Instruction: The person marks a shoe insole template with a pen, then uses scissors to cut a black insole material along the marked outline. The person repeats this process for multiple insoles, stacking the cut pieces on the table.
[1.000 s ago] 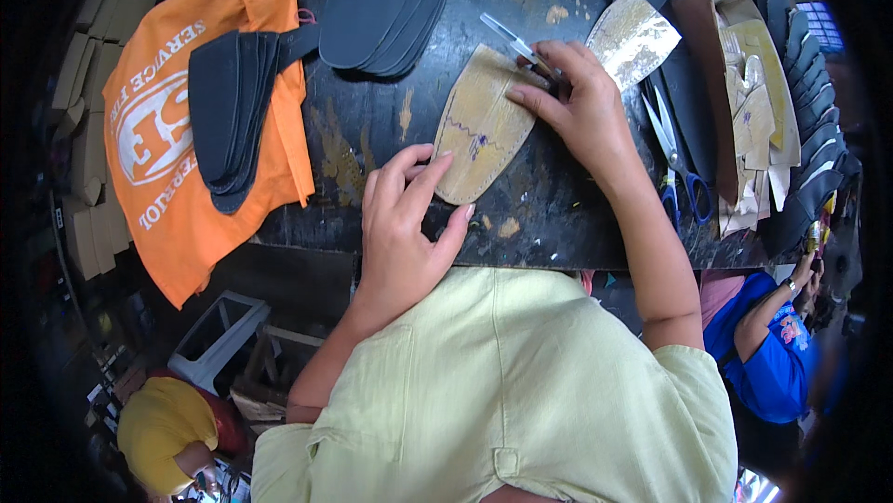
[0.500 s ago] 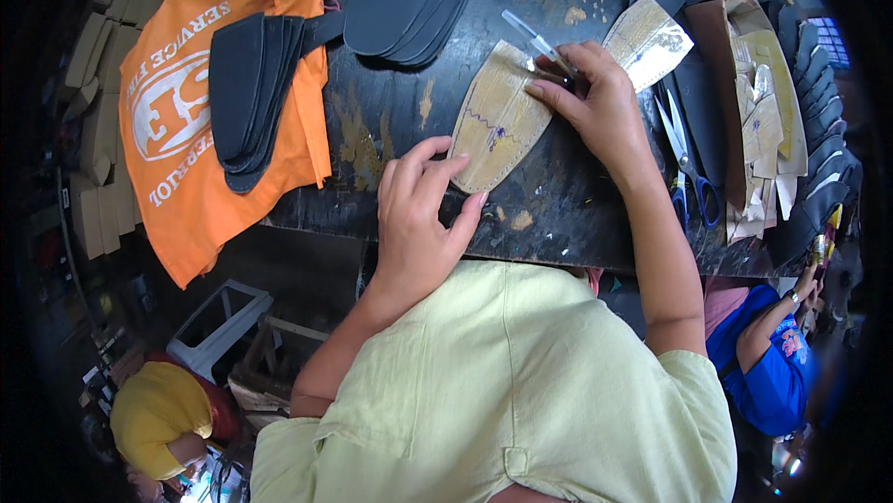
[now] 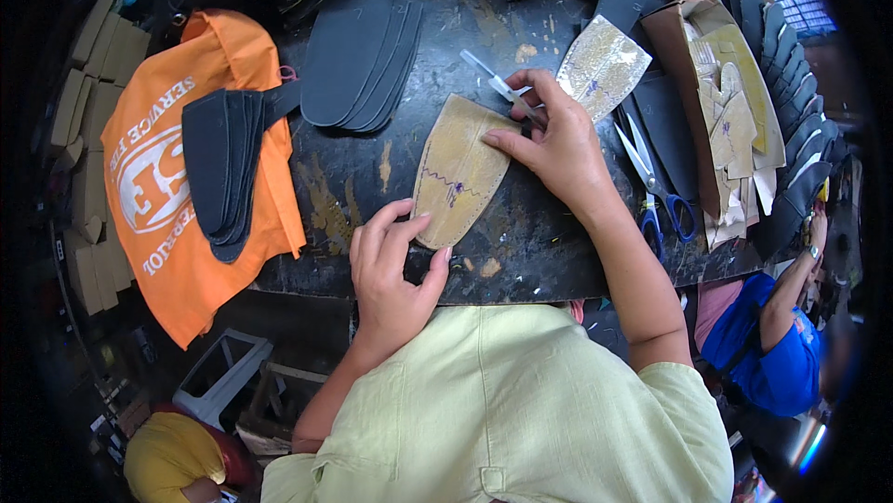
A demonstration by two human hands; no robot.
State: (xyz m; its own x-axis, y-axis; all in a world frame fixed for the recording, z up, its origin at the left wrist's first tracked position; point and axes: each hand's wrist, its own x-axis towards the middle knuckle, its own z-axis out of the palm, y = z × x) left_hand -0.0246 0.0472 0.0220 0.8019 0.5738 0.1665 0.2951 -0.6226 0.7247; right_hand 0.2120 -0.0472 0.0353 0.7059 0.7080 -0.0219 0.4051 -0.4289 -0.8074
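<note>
A tan, tapered pattern piece (image 3: 456, 177), with a wavy purple line and dotted edges, lies on the dark worktable in front of me. My left hand (image 3: 395, 266) is at its lower end, thumb and fingers spread, fingertips touching its edges. Above the pattern's right side, my right hand (image 3: 558, 135) grips a clear-barrelled pen (image 3: 493, 75), its upper end pointing up and left. The right thumb reaches over the pattern's upper right edge. The pen's writing tip is hidden by the hand. A second, shinier pattern piece (image 3: 605, 61) lies just beyond my right hand.
Scissors (image 3: 656, 182) with blue handles lie right of my right forearm, beside a cardboard box (image 3: 688, 112) of patterns. Dark cut pieces (image 3: 358, 61) are stacked at the back; more (image 3: 223, 168) rest on an orange cloth (image 3: 139, 168). A person in blue (image 3: 777, 354) is at right, another in yellow (image 3: 172, 456) lower left.
The whole view has shifted, so the table and things appear lower and further left. Both hands keep nearly the same places around the pattern piece, and the pen stays in my right hand.
</note>
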